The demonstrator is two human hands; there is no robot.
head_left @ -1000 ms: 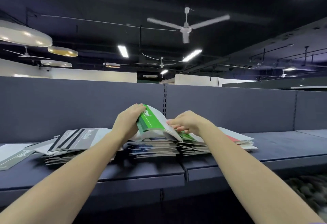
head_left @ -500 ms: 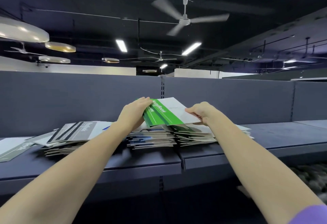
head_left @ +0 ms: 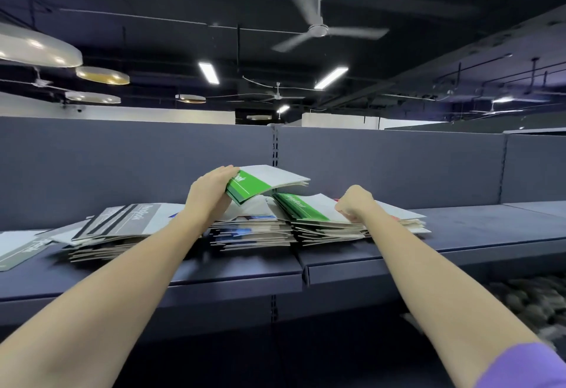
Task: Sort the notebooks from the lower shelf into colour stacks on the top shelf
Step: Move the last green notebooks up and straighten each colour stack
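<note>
Three notebook stacks lie on the dark top shelf. My left hand grips a small bundle of green-and-white notebooks, lifted above the middle stack of blue-edged notebooks. My right hand has curled fingers pinching the edge of the top green-and-white notebook on the right stack. A red cover peeks out behind that hand. A grey-and-black striped notebook tops the left stack. The lower shelf is out of view.
A grey-green notebook lies flat at the far left of the shelf. The shelf's back panel rises close behind the stacks. The shelf runs on to the right past the stacks. Ceiling fans and lamps hang overhead.
My right hand let go of the lifted green bundle and dropped to the right stack, pinching its top green notebook. My left hand now holds the bundle alone.
</note>
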